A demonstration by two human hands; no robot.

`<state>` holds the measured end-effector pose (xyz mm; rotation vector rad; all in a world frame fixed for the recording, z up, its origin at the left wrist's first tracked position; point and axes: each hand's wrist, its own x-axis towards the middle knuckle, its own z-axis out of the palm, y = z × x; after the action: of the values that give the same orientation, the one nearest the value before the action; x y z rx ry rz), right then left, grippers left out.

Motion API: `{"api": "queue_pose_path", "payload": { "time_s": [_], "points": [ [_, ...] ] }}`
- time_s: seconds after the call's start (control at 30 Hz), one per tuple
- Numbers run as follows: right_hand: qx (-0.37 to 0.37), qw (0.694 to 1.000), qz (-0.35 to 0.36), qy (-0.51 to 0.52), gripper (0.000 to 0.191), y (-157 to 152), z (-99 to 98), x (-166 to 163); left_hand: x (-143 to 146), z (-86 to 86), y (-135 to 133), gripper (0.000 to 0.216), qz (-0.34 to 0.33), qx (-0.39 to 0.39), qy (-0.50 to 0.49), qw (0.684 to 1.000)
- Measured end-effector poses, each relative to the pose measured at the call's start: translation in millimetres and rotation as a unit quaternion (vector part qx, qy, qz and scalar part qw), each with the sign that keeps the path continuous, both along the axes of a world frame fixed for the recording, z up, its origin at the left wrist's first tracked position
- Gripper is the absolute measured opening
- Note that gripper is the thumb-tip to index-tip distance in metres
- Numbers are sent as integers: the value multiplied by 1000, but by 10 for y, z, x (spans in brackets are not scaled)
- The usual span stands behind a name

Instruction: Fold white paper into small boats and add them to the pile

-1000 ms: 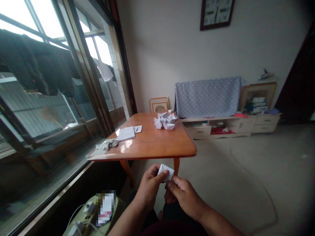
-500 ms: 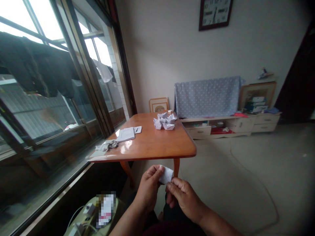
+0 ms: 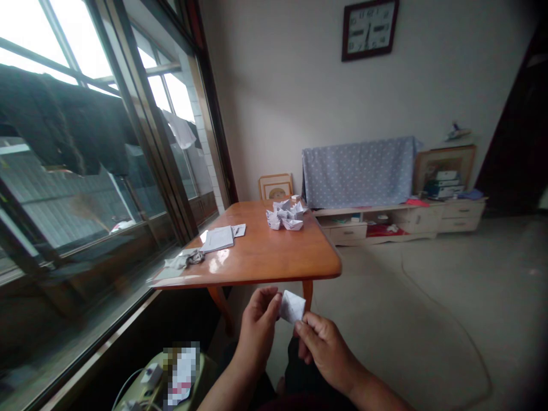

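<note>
A small folded piece of white paper [image 3: 293, 306] is held up in front of me, below the near edge of the wooden table [image 3: 257, 260]. My left hand [image 3: 262, 314] pinches its left side between thumb and fingers. At its lower right corner, my right hand [image 3: 319, 339] grips it the same way. Faint creases cross the paper's face. Farther off, a cluster of several folded white paper shapes [image 3: 285, 216] sits near the table's far right side.
On the table's left lie a stack of paper sheets [image 3: 218, 238] and a crumpled grey cloth [image 3: 184, 260]. A greenish stool [image 3: 201, 371] with a plug and cords stands low at left. A glass window wall runs along the left; a low white cabinet [image 3: 422, 220] stands against the back wall.
The paper has turned slightly, one corner now pointing up. My right hand has shifted its hold on the lower right corner. The whole view has moved a little.
</note>
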<state>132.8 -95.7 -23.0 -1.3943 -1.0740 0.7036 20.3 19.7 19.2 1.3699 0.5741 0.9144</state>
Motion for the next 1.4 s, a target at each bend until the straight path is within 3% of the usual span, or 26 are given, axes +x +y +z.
{"api": "queue_pose_path", "payload": {
  "time_s": [0.1,0.2,0.33,0.47,0.6,0.7,0.9,1.0,1.1,1.27,1.4],
  "points": [
    [1,983,-112,-144,38,24,-1,77,-2,-26,-33,24,32,91,55,994],
    [-11,934,-191,-301,32,46,39,133,22,-49,-98,28,-55,96,102,989],
    [-8,900,-159,-405,27,53,136,143,75,-36,-179,38,-178,7,67,982],
    [-10,899,-101,-426,15,31,244,150,86,-22,-194,42,-196,-57,47,978],
    [-26,920,-59,-385,5,8,313,190,76,-61,-161,34,-194,-109,39,974],
    [-27,947,-31,-318,11,9,305,232,77,-105,-142,35,-162,-129,32,978],
    [54,977,-174,-108,27,57,201,331,85,-145,-135,40,-105,-118,64,985],
    [58,989,-132,-22,38,100,199,341,100,-151,-150,42,-117,-114,69,984],
    [62,995,-83,-3,37,132,234,314,113,-146,-181,44,-140,-98,79,982],
    [81,992,-100,6,42,135,257,277,103,-107,-226,44,-174,-46,84,980],
    [69,992,-79,70,43,123,243,269,81,-60,-249,43,-183,-29,80,979]
  ]
}}
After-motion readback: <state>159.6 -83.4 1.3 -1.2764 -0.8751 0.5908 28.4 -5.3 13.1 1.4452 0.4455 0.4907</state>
